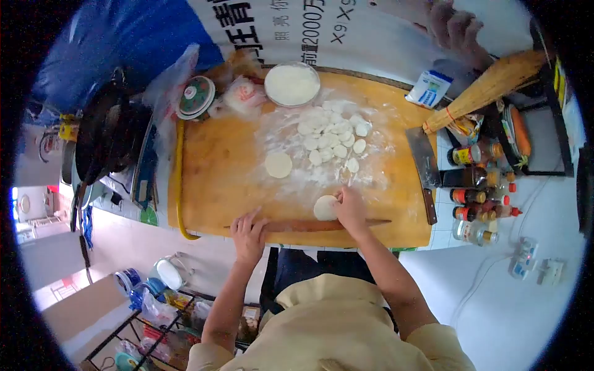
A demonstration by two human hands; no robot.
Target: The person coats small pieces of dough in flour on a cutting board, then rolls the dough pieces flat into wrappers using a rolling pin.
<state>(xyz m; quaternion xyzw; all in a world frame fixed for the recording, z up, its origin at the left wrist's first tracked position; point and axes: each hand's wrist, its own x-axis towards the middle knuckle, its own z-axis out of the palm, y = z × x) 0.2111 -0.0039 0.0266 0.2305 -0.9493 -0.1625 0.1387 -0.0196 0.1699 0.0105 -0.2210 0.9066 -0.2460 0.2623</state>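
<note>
1. Your left hand [247,236], fingers spread, rests on the rolling pin [300,226] toward its left end, near the board's edge.
2. Your right hand [351,210] pinches the dough round [324,208] just beyond the pin.
3. Small dough pieces [340,151] cluster on the floured board [216,167]; another flat round [278,165] lies to their left.

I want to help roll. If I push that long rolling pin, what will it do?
The rolling pin would probably roll, as it looks round. Its ends narrow to points, so they might rock a little. It looks like wood, so it should feel stiff.
</note>
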